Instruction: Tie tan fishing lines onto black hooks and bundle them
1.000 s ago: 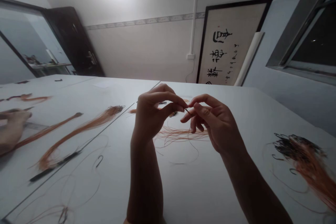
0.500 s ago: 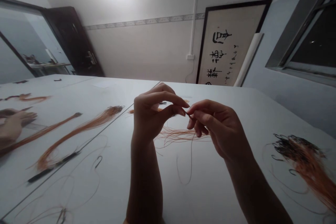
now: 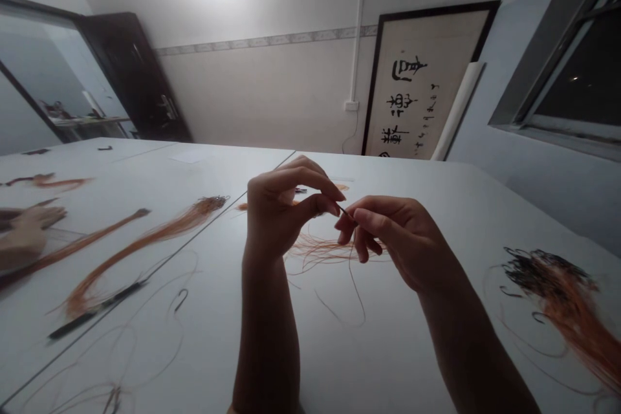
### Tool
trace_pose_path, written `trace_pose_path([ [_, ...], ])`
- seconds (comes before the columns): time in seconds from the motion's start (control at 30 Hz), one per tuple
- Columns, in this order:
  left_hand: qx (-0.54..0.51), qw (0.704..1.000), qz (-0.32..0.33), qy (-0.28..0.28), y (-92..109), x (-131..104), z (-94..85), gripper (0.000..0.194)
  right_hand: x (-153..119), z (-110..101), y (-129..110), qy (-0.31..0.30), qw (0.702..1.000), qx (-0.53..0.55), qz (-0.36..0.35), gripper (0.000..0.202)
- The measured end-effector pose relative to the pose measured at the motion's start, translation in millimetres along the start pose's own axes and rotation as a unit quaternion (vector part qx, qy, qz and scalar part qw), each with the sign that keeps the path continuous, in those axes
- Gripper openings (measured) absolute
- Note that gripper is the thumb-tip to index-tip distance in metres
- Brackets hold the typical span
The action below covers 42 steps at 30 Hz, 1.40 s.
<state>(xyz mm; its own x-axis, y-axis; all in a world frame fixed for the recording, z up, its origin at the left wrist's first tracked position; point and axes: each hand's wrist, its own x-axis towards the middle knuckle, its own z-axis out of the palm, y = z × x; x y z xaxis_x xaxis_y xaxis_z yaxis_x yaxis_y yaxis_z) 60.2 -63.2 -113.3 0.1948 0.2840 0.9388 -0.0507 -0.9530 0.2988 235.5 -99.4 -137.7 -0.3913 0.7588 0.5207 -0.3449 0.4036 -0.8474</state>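
Observation:
Above the white table (image 3: 388,349), my left hand (image 3: 295,200) pinches one end of a small dark hook-like piece (image 3: 345,212) between thumb and fingertips. The thumb and index finger of my right hand (image 3: 388,226) close on its other end, where a thin orange thread (image 3: 359,297) hangs down in a loop. Its exact shape is hidden by my fingertips. Behind and below my hands lies a loose spread of orange threads (image 3: 320,251).
At the right lies an orange bundle (image 3: 572,310) with many black hooks. On the left are long orange bundles (image 3: 160,228), a single hook (image 3: 181,299), a black rod (image 3: 97,312) and tangled threads. Another person's hand (image 3: 33,226) rests at the far left.
My right hand has shifted slightly down, its fingers regripping at the dark piece. The hanging thread has swung and its loop now curves differently. My left hand has barely moved.

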Motion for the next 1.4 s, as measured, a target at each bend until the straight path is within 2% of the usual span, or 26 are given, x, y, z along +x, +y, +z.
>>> trace_pose_path([
  [0.27, 0.013, 0.999, -0.021, -0.031, 5, 0, -1.3, 0.005, 3, -3, 7, -0.027, 0.998, 0.045, 0.014, 0.011],
  [0.8, 0.138, 0.987, -0.078, -0.029, 13, -2, 2.0, 0.022, 9, -7, 16, -0.005, 0.997, 0.073, 0.036, 0.009],
  [1.07, 0.204, 0.972, -0.113, -0.021, 21, 0, 6.2, 0.024, 8, -7, 14, 0.036, 0.999, -0.031, -0.009, 0.006],
  [1.13, 0.182, 0.977, -0.104, -0.026, 18, 0, 4.7, 0.022, 7, -7, 11, 0.029, 0.999, -0.045, -0.002, 0.006],
  [1.27, 0.09, 0.991, -0.088, -0.044, 9, 0, 0.0, 0.019, 5, -11, 6, -0.044, 0.998, -0.023, 0.023, 0.019],
  [1.4, 0.042, 0.994, -0.083, -0.055, 3, -1, -1.5, 0.019, 3, -13, 6, -0.055, 0.998, 0.005, 0.034, 0.027],
])
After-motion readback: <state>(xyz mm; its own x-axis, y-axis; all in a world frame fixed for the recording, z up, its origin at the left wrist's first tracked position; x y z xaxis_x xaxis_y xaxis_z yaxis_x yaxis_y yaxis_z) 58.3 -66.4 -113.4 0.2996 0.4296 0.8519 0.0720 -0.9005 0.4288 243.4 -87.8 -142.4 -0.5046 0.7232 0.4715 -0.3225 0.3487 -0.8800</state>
